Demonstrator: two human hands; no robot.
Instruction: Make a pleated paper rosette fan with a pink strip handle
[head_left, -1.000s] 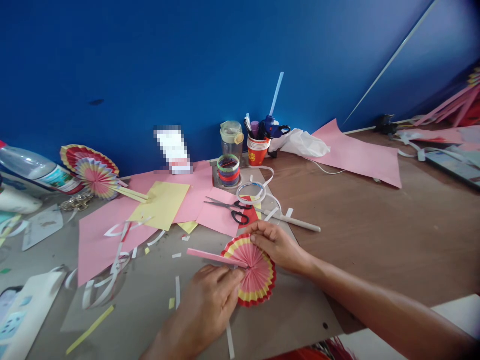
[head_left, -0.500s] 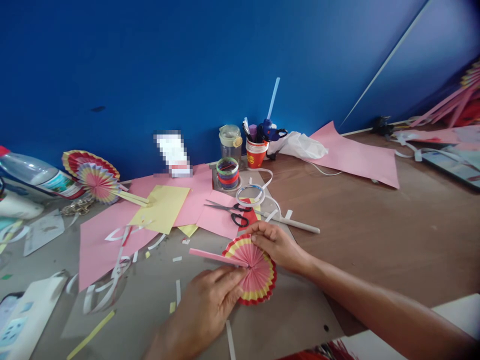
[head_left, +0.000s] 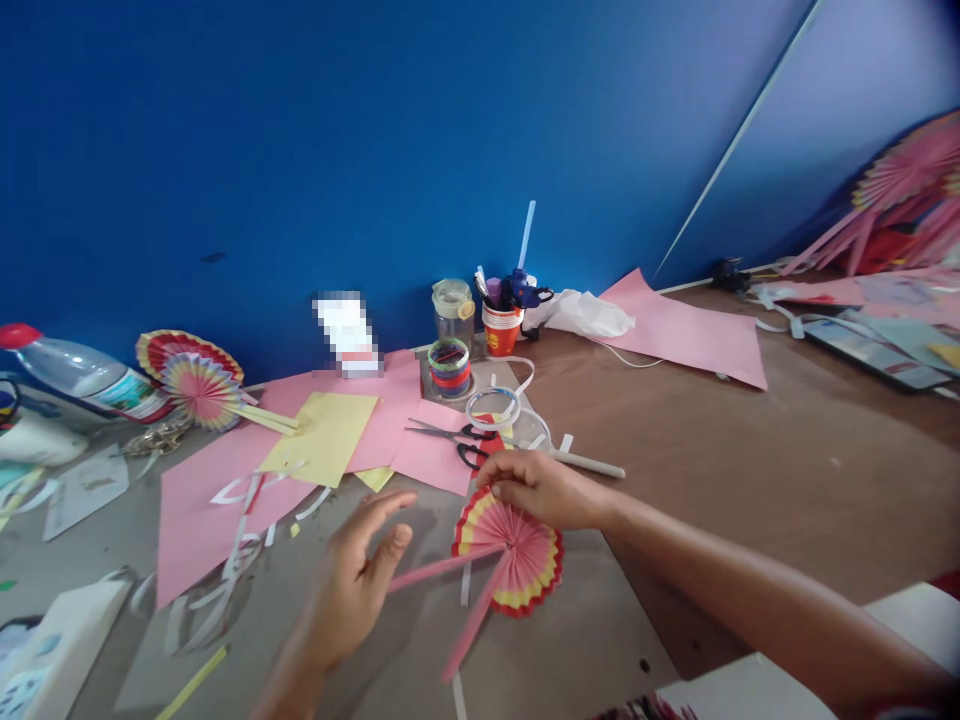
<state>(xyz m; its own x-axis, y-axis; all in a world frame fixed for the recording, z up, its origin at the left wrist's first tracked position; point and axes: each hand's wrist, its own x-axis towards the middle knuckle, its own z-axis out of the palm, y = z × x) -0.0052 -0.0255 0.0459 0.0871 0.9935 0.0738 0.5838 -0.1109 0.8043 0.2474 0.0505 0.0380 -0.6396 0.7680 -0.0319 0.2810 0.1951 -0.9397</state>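
Note:
A pleated paper fan (head_left: 521, 560), pink with a yellow band and red edge, is spread over the grey board. Two pink paper handle strips run from its centre, one leftward and one toward me, with a gap between them. My right hand (head_left: 521, 483) pinches the fan's upper rim between thumb and fingers. To the left, my left hand (head_left: 367, 565) is off the fan, thumb and fingers apart, nothing in it. Just beyond the right hand lie black-handled scissors (head_left: 469, 443) and a roll of tape (head_left: 493, 407).
Pink sheets (head_left: 202, 510) and a yellow sheet (head_left: 326, 430) lie behind, among paper scraps. A finished fan (head_left: 202, 380) leans by a plastic bottle (head_left: 105, 375). An orange cup (head_left: 501, 330) of tools and a jar (head_left: 453, 310) stand by the wall. A power strip (head_left: 64, 640) lies front left.
My left hand has let go of the fan and moved left, opening. The two handle strips have swung apart, one now toward me. My right hand keeps its pinch on the rim.

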